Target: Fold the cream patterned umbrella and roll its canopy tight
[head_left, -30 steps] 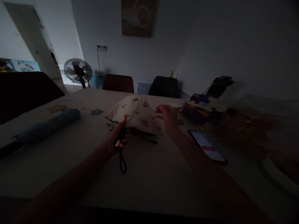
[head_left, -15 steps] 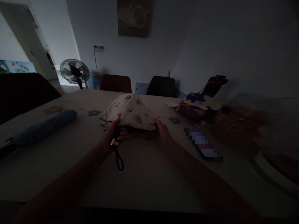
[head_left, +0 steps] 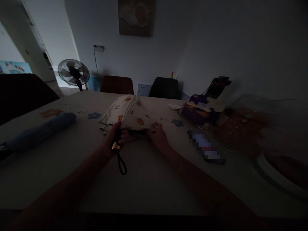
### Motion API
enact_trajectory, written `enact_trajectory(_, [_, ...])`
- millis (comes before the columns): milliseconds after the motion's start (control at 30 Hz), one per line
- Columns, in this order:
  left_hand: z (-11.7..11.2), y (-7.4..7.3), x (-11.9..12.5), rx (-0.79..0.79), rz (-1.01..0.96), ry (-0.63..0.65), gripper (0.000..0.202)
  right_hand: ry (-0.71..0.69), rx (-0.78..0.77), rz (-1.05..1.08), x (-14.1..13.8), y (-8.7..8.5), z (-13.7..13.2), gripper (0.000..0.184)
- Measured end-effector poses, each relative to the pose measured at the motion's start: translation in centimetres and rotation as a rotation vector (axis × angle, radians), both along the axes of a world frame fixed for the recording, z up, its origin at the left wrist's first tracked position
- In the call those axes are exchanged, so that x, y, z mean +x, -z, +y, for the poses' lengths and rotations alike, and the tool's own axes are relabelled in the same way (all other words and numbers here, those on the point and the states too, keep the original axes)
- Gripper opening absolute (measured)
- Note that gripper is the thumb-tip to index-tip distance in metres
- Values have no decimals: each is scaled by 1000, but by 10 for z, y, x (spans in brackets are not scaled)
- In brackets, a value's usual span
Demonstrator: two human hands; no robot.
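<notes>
A cream umbrella (head_left: 131, 112) with small orange and dark printed figures lies loosely folded above the middle of the table, its canopy pointing away from me. My left hand (head_left: 115, 136) is closed round its dark handle, which ends in a gold-coloured tip with a black wrist loop (head_left: 122, 165) hanging below. At the canopy's right lower edge, my right hand (head_left: 158, 136) pinches the fabric, with the thumb and fingers partly hidden by it. A second umbrella (head_left: 43, 131), blue and rolled up, lies on the table to the left.
The white table (head_left: 139, 186) has printed flowers. On the right lie a phone (head_left: 207, 147), a purple packet (head_left: 196, 112), a blurred plastic bag of reddish things (head_left: 245, 131) and a bowl (head_left: 269, 170). Chairs (head_left: 116, 84) and a fan (head_left: 74, 73) stand behind.
My right hand has moved left and inward along the canopy edge, drawing the fabric in. My left hand keeps its hold on the handle. The view has shifted slightly.
</notes>
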State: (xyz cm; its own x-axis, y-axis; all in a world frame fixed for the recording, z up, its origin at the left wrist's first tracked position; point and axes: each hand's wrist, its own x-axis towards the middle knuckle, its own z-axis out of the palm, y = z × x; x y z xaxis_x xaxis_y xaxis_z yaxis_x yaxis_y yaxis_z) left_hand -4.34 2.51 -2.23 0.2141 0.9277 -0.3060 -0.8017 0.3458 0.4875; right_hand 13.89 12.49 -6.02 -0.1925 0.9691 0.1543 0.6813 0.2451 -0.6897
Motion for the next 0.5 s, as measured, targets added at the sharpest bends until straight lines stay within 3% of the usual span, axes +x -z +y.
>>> enact_trajectory(133, [0, 0, 1, 20, -25, -49, 37, 49, 135, -186, 8, 1, 5, 54])
enact_trajectory(267, [1, 2, 1, 52, 5, -70, 37, 7, 184, -121, 13, -1, 10, 39])
enact_trajectory(367, [2, 4, -1, 38, 47, -78, 35, -65, 167, 83, 14, -4, 12, 22])
enact_trajectory(500, [2, 4, 0, 18, 85, -61, 34, -86, -40, 563, 13, -6, 13, 18])
